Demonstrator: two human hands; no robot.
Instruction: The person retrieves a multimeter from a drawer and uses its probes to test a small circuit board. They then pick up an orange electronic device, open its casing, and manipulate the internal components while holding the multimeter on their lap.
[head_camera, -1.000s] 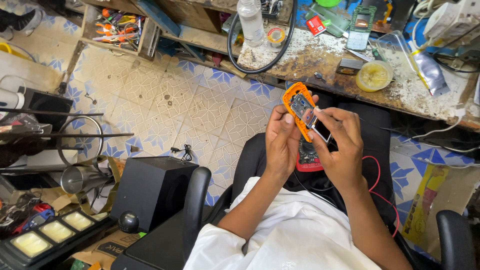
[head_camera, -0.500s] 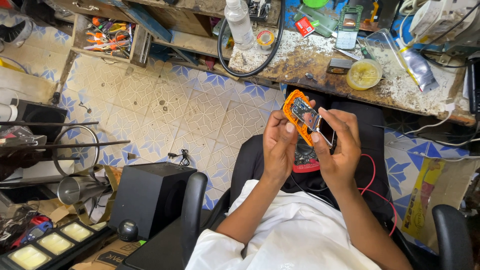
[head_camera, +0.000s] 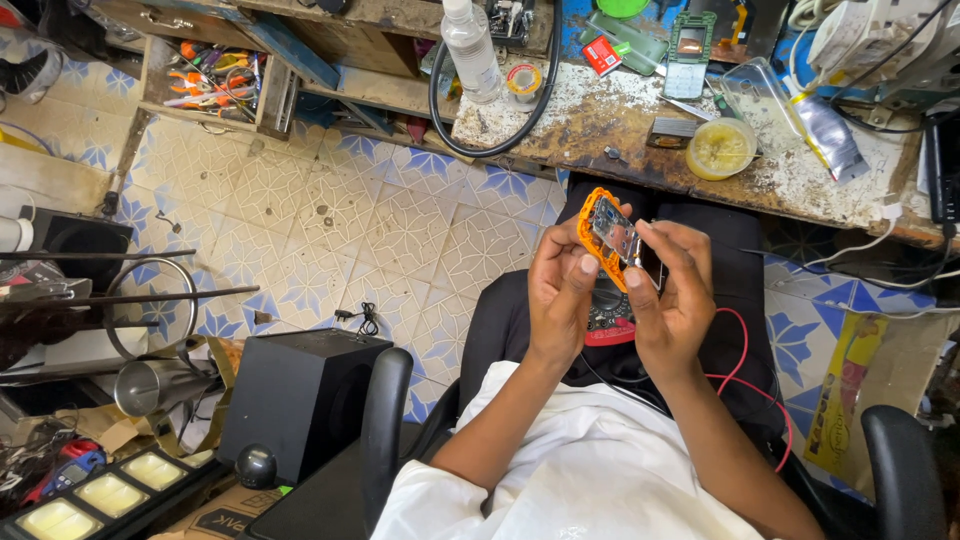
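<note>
Nearest the camera, a person in a white shirt (head_camera: 560, 470) is sitting in a black chair whose armrest (head_camera: 385, 420) is showing at 7 o'clock from the hands. Both hands are meeting in the middle of the view: the left hand (head_camera: 560, 295) is closing its grip on the left edge of an opened orange phone (head_camera: 610, 240), thumb pressing on the frame, while the right hand (head_camera: 675, 290) is clamping its grip on the phone's right side, fingertips lying over the exposed metal board. The phone is being held tilted above the lap, clear of the table. Just under the hands, at 6 o'clock from the phone, a dark multimeter with a red base (head_camera: 610, 315) is resting on the lap, and a red wire (head_camera: 745, 375) is looping away at 4 o'clock. At 8 o'clock, on the tiled floor, a black speaker box (head_camera: 295, 395) is standing. Farther off, at 12 o'clock, the worn table (head_camera: 600, 135) is carrying a clear plastic bottle (head_camera: 470, 50), a black cable loop (head_camera: 495, 110), a round yellow tub (head_camera: 720, 150) at 1 o'clock and a green phone frame (head_camera: 688, 55).
</note>
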